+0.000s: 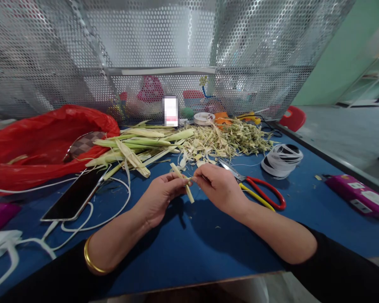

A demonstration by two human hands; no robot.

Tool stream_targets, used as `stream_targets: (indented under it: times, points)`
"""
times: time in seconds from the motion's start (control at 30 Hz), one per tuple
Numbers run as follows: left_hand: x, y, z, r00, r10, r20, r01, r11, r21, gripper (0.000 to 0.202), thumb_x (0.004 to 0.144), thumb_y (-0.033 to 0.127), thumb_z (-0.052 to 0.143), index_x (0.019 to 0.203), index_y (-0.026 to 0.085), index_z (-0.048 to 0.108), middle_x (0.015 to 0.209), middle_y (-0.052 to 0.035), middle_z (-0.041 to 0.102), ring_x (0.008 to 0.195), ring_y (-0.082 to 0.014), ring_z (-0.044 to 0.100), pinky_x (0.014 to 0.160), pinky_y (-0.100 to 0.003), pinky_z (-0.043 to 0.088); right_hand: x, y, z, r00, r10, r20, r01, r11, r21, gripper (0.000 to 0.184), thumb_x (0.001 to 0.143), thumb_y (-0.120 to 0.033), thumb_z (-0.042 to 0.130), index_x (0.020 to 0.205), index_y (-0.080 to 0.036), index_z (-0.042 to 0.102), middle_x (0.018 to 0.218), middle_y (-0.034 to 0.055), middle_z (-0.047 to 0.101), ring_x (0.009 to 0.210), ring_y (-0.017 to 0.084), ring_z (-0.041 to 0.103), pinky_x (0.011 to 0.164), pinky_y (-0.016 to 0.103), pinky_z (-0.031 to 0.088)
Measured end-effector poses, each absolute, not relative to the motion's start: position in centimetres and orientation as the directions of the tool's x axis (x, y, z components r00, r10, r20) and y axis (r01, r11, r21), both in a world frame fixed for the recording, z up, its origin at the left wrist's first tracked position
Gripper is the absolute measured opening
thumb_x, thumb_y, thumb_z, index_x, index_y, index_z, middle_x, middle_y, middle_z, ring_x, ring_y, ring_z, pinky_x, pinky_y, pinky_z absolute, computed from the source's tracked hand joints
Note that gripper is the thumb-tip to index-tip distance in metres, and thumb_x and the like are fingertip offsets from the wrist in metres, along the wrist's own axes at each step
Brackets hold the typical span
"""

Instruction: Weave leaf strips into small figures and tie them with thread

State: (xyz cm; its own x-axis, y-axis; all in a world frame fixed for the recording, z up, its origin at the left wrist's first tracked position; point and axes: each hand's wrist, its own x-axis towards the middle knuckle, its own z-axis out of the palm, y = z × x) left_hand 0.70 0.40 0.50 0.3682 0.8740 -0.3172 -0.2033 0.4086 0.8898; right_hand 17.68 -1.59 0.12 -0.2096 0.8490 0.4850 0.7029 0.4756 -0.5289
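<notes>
Pale yellow-green plant matter, apparently a cut husk strip (189, 193), is the item under the hands. Head view, the only view on record. The strip is held just above the blue surface (183, 256), directly ahead of the wearer and between the two hands, short of the pile of leaves.

Left hand (164, 189): grasping; thumb and fingers are closed on the strip around its middle, leaving both ends free. Right hand (219, 185): fingers curled and drawn into a pinch at the strip's right-hand side; whether the strip's edge, a thread or nothing lies between the tips is too small to tell.

Governing relation: the strip's long axis runs aslant, from the far left end down to the near right end, across the line joining the two sets of fingertips. The left hand is the nearer, being in firm contact; the right comes in from the side at about mid-length, not at either end.

Surroundings: long leaves (139, 143) lie beyond the left hand, with shredded husks (205, 145) beyond both hands. Scissors (242, 178) rest just beside the right hand, blades extending behind it. Farther right stands a coil of white cord (281, 162); a fine line leads left from it, its far end not traceable. A phone (77, 191) lies left of the left hand, near a red bag (47, 170).
</notes>
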Motion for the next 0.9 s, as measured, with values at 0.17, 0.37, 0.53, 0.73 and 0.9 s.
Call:
stream_targets:
  times: [0.17, 0.37, 0.53, 0.73, 0.9]
  points:
    - [0.76, 0.45, 0.14, 0.358, 0.886, -0.295, -0.186, 0.377, 0.907, 0.009, 0.068, 0.018, 0.073, 0.071, 0.013, 0.067, 0.07, -0.0008, 0.067, 0.064, -0.0096, 0.061, 0.066, -0.019, 0.047, 17.62, -1.63, 0.04, -0.218, 0.864, 0.454, 0.702, 0.462, -0.542, 0.011, 0.084, -0.016, 0.053, 0.073, -0.017, 0.056, 0.068, -0.0007, 0.054, 0.062, 0.011, 0.047, 0.058, 0.023, 0.033]
    - [0.67, 0.53, 0.47, 0.367, 0.87, -0.33, -0.179, 0.414, 0.893, 0.011, 0.067, 0.019, 0.074, 0.069, 0.014, 0.065, 0.067, -0.0005, 0.066, 0.061, -0.0096, 0.06, 0.063, -0.02, 0.047, 17.7, -1.58, 0.07, -0.223, 0.852, 0.474, 0.692, 0.481, -0.539, 0.013, 0.085, -0.016, 0.054, 0.072, -0.017, 0.055, 0.066, -0.0009, 0.054, 0.061, 0.011, 0.046, 0.057, 0.022, 0.033]
    - [0.55, 0.72, 0.35, 0.372, 0.871, -0.32, -0.15, 0.396, 0.906, 0.013, 0.064, 0.019, 0.075, 0.069, 0.014, 0.065, 0.067, 0.0, 0.065, 0.061, -0.0096, 0.059, 0.065, -0.021, 0.047, 17.72, -1.51, 0.12, -0.241, 0.849, 0.471, 0.688, 0.492, -0.534, 0.013, 0.084, -0.014, 0.055, 0.071, -0.017, 0.055, 0.066, -0.0008, 0.054, 0.061, 0.011, 0.046, 0.057, 0.022, 0.032]
    - [0.83, 0.53, -0.02, 0.298, 0.922, -0.247, -0.09, 0.285, 0.954, 0.014, 0.064, 0.023, 0.075, 0.068, 0.015, 0.065, 0.068, -0.0012, 0.065, 0.065, -0.0109, 0.058, 0.067, -0.023, 0.045, 17.9, -1.21, 0.1, -0.248, 0.876, 0.413, 0.686, 0.46, -0.564, 0.014, 0.084, -0.016, 0.057, 0.069, -0.017, 0.056, 0.063, -0.0014, 0.054, 0.058, 0.011, 0.045, 0.055, 0.022, 0.031]
    - [0.89, 0.48, -0.07, 0.221, 0.948, -0.231, -0.048, 0.247, 0.968, 0.011, 0.061, 0.02, 0.074, 0.064, 0.015, 0.064, 0.062, -0.0008, 0.063, 0.061, -0.0108, 0.056, 0.064, -0.024, 0.043, 18.39, -0.98, -0.04, -0.282, 0.9, 0.333, 0.597, 0.436, -0.674, 0.011, 0.086, -0.017, 0.052, 0.093, -0.019, 0.06, 0.072, -0.0003, 0.062, 0.065, 0.012, 0.055, 0.06, 0.022, 0.039]
